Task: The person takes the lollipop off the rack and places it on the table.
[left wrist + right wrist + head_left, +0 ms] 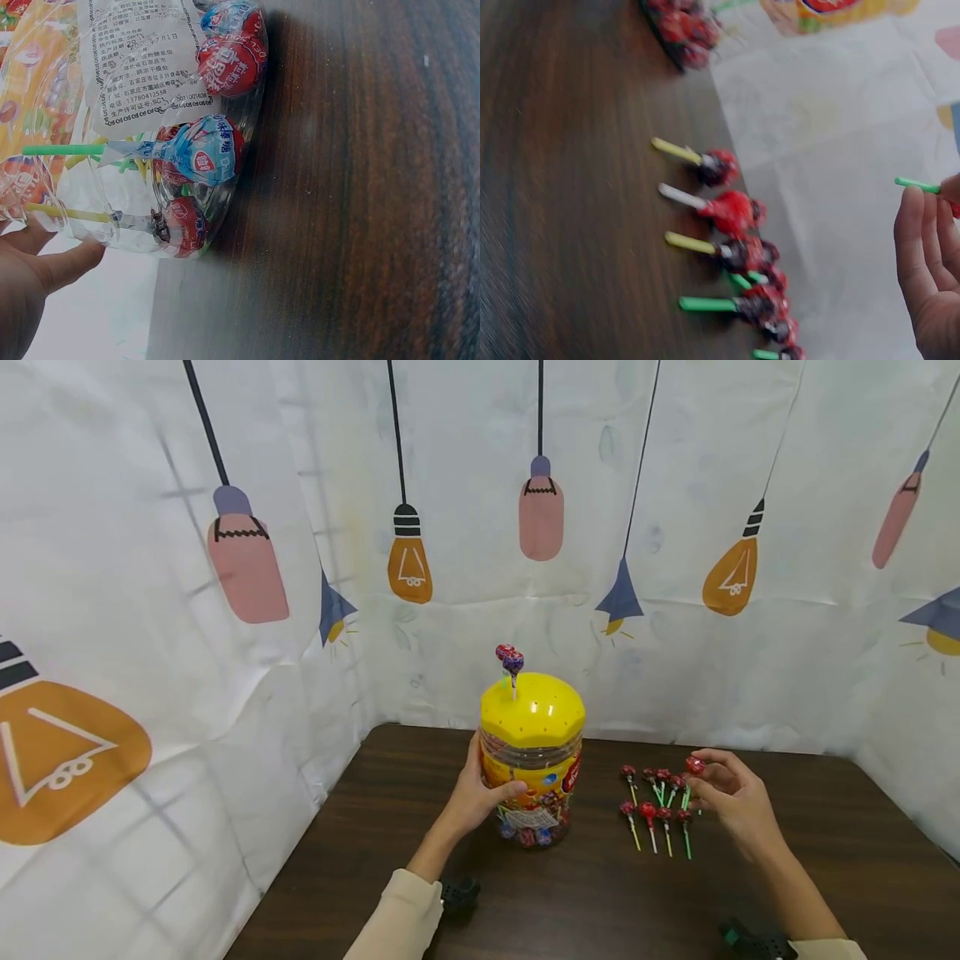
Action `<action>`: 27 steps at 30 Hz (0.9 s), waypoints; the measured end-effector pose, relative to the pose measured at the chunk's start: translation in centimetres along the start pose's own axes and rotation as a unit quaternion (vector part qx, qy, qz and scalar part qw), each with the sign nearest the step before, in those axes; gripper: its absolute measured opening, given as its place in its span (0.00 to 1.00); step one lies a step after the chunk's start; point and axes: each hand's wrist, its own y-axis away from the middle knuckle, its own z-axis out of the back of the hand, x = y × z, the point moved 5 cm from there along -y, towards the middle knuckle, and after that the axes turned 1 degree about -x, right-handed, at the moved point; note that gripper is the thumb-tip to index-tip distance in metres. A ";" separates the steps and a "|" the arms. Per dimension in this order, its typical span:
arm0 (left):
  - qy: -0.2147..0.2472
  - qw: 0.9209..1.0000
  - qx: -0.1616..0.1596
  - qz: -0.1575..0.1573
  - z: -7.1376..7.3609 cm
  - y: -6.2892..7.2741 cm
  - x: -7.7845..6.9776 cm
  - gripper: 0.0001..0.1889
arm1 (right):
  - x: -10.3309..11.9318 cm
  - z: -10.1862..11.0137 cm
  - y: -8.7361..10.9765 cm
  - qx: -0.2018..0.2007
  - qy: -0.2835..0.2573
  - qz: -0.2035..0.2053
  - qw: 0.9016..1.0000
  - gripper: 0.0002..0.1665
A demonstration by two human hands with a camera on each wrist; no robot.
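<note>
My left hand (pixel 471 795) grips the side of a clear plastic jar (pixel 546 777) with an orange label and a yellow lid (pixel 536 714). Two lollipops (pixel 513 662) stand upright from the lid. Through the jar wall in the left wrist view, wrapped lollipops (pixel 214 154) show near the bottom, blue and red. My right hand (pixel 738 806) pinches a red-wrapped lollipop (pixel 695 765), raised above the table; its green stick (pixel 916 185) pokes out past the fingertips in the right wrist view. Beside that hand, several red lollipops (pixel 647 812) lie in two rows, sticks toward me.
The dark wooden table (pixel 570 902) ends at a white curtain (pixel 465 668) printed with hanging lamps, which also closes off the left and right sides. Dark straps (pixel 459 895) circle both wrists near the cream sleeves (pixel 401 914).
</note>
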 end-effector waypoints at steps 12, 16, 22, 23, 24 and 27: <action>0.000 1.000 -0.006 0.008 0.4 -0.1 -0.1 0.52 | -0.9 2.7 -0.6 0.034 0.014 -0.005 0.999 0.21; 0.001 1.000 -0.009 0.013 0.4 -0.1 0.0 0.52 | -1.8 3.0 -0.3 0.048 0.055 -0.024 0.997 0.20; 0.002 1.000 -0.002 0.012 0.1 0.1 0.2 0.52 | -2.9 3.4 0.3 0.067 0.069 -0.056 0.994 0.19; 0.004 1.000 -0.001 0.010 0.1 0.1 0.2 0.52 | -3.1 3.5 0.3 0.068 0.063 -0.058 0.994 0.19; 0.004 1.000 -0.001 0.009 0.1 0.0 0.2 0.52 | -3.2 3.5 0.3 0.070 0.058 -0.058 0.994 0.20; 0.007 1.000 -0.002 0.005 0.1 -0.1 0.2 0.51 | -3.5 3.8 0.3 0.078 0.056 -0.056 0.994 0.21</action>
